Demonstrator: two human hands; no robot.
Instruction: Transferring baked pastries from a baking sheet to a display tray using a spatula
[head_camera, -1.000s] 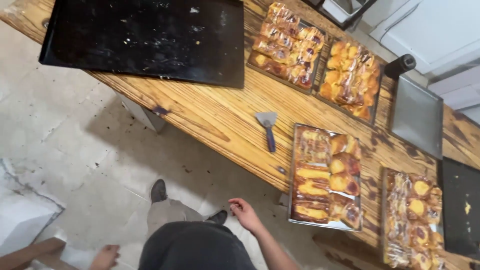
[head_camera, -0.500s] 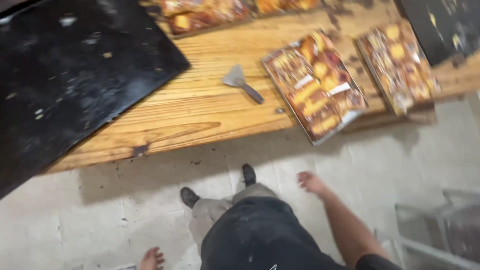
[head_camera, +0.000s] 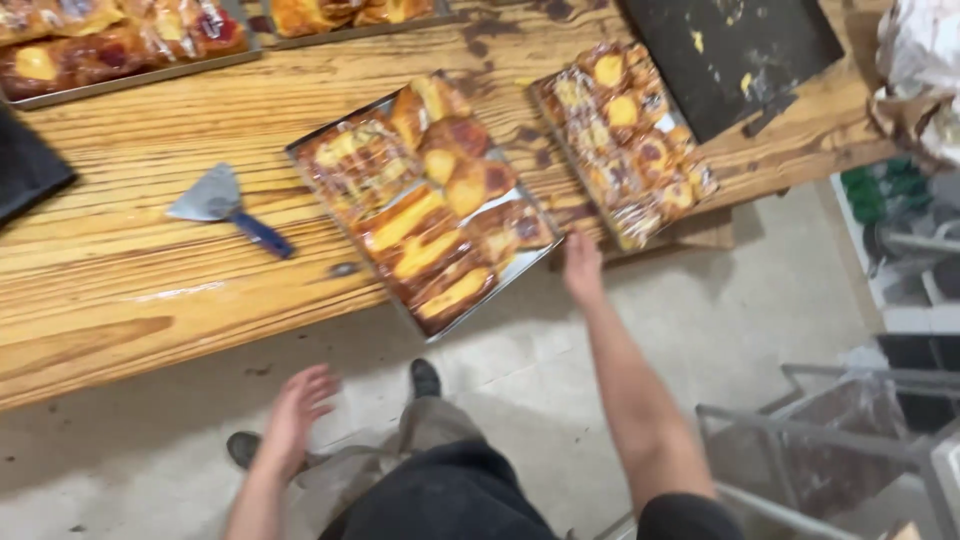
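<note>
Pastry tray (head_camera: 350, 228), overhanging the wooden table (head_camera: 120, 300) edge, now lies at twelve o'clock; a second ago it was farther right. The right hand (head_camera: 582, 268) has risen near its corner, open, holding nothing. The left hand (head_camera: 296, 410) hangs open, low. Beyond: scraper (head_camera: 225, 205), second pastry tray (head_camera: 625, 140).

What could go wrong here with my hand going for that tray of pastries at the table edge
The middle tray sits skewed with its near corner past the edge of the wooden table, so a push from your right hand might tip it off. The neighbouring tray also overhangs near that hand. Your left hand hangs free below, too low to steady either.
</note>
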